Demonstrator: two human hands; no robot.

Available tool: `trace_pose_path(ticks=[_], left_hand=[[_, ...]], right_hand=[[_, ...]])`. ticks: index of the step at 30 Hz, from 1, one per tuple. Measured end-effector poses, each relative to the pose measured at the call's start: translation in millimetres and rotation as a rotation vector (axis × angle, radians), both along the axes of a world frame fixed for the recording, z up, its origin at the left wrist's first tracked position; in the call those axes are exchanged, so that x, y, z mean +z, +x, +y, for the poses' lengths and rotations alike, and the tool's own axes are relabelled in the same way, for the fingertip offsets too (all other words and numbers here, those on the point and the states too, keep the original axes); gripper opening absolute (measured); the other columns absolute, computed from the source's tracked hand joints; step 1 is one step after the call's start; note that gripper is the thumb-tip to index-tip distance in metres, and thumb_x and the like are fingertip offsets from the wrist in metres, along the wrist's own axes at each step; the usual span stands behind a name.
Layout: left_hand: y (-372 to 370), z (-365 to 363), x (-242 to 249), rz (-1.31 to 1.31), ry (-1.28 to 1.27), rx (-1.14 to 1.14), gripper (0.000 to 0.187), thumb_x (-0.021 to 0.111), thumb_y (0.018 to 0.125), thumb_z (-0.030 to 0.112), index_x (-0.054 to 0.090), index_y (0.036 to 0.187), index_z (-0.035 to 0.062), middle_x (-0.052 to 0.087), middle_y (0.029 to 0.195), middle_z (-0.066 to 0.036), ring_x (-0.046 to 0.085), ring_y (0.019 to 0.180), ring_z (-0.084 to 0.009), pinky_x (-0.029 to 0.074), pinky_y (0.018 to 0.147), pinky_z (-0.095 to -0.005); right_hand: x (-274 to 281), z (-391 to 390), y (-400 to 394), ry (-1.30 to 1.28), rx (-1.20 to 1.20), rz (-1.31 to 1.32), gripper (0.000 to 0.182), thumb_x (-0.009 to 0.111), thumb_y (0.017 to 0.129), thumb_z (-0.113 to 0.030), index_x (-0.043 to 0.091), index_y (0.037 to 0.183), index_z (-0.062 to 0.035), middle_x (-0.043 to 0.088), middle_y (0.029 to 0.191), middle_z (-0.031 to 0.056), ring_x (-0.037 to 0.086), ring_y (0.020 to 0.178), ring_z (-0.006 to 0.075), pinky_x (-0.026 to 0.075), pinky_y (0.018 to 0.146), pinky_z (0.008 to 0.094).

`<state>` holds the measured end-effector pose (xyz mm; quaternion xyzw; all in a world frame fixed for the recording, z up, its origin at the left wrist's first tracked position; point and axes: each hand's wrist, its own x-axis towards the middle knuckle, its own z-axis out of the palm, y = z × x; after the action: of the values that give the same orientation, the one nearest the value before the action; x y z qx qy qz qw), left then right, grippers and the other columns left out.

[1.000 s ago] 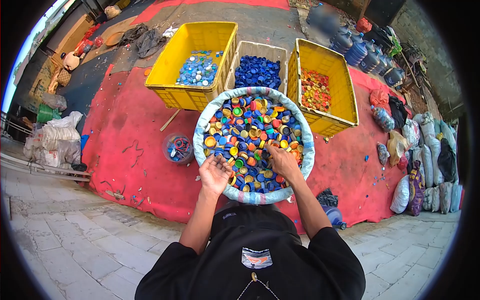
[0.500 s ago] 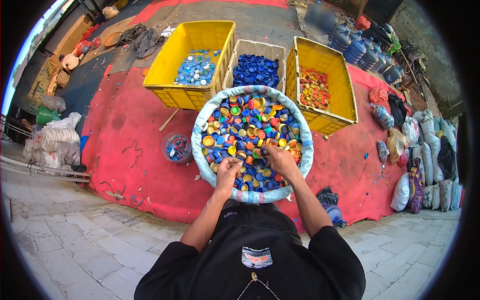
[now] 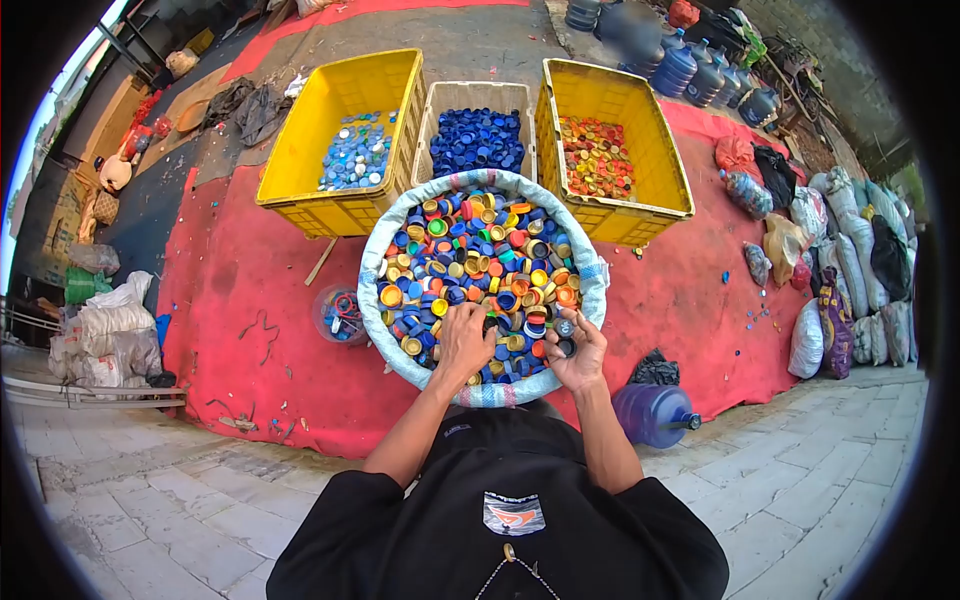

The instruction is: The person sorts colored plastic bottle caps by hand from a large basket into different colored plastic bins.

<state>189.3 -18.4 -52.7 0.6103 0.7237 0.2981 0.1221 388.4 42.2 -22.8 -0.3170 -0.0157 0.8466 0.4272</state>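
Note:
In front of me a round tub [image 3: 590,290] lined with pale checked cloth is filled with mixed bottle caps [image 3: 470,240] in blue, yellow, orange, red and green. My left hand [image 3: 466,345] is closed low over the caps, back upward; a dark cap shows by its fingertips, but whether it is gripped is hidden. Beside the tub's right rim, my right hand [image 3: 580,358] is turned partly palm up, with dark bottle caps [image 3: 567,347] held at its thumb and fingers.
Beyond the tub stand a yellow crate [image 3: 290,190] with light-blue caps, a white crate [image 3: 432,125] with dark-blue caps and another yellow crate [image 3: 640,205] with red and orange caps. A small bucket [image 3: 340,315] is left, a water jug [image 3: 650,415] right. Sacks [image 3: 808,345] line the right.
My view has shifted, so crates and tub appear further left. My right hand has moved from over the caps back to the right rim and turned up, dark caps in its fingers; my left hand reaches further in.

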Motion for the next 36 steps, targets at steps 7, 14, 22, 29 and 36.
trace_pose_path(ticks=[7, 14, 22, 29, 36], left_hand=[[5, 7, -3, 0.089, -0.069, -0.001, 0.026, 0.07, 0.075, 0.012, 0.067, 0.099, 0.0014, 0.056, 0.103, -0.013, 0.051, 0.097, -0.0328, 0.042, 0.085, -0.0434], [-8, 11, 2, -0.429, -0.113, 0.058, 0.019, 0.069, 0.08, 0.009, 0.062, 0.098, 0.002, 0.061, 0.095, -0.011, 0.058, 0.09, -0.0257, 0.048, 0.079, -0.0387], [-55, 7, 37, -2.064, 0.058, 0.029, 0.021, 0.054, 0.082, 0.004, 0.056, 0.103, 0.0035, 0.06, 0.096, -0.009, 0.06, 0.088, -0.0206, 0.052, 0.079, -0.0358], [-80, 21, 7, -2.184, -0.005, 0.276, 0.007, 0.059, 0.088, 0.012, 0.055, 0.091, 0.007, 0.053, 0.074, -0.002, 0.051, 0.068, -0.0139, 0.046, 0.063, -0.0286], [-78, 51, 5, -1.326, -0.062, 0.327, 0.02, 0.073, 0.082, 0.011, 0.058, 0.095, 0.0067, 0.053, 0.073, 0.001, 0.048, 0.058, -0.008, 0.041, 0.054, -0.0244]], right_hand=[[-10, -19, 8, -0.006, -0.008, 0.108, 0.026, 0.06, 0.088, -0.03, 0.06, 0.1, -0.0073, 0.056, 0.08, 0.0049, 0.054, 0.067, 0.0206, 0.039, 0.052, 0.0274], [-1, -19, 2, -0.003, -0.013, 0.055, 0.023, 0.056, 0.091, -0.03, 0.059, 0.099, -0.0082, 0.051, 0.074, 0.0027, 0.052, 0.069, 0.0189, 0.039, 0.056, 0.0271], [-20, -18, -6, 0.074, 0.049, 0.114, 0.023, 0.058, 0.085, -0.016, 0.055, 0.106, -0.007, 0.047, 0.07, 0.0018, 0.052, 0.069, 0.0195, 0.042, 0.059, 0.0311], [-11, -21, -16, 0.047, 0.075, 0.047, 0.024, 0.056, 0.079, -0.01, 0.058, 0.103, -0.0089, 0.048, 0.07, 0.0012, 0.05, 0.064, 0.0165, 0.039, 0.054, 0.0276], [-12, -25, -21, 0.031, 0.064, 0.035, 0.027, 0.055, 0.078, -0.008, 0.056, 0.105, -0.0078, 0.05, 0.073, 0.0042, 0.051, 0.066, 0.0191, 0.041, 0.057, 0.0298]])
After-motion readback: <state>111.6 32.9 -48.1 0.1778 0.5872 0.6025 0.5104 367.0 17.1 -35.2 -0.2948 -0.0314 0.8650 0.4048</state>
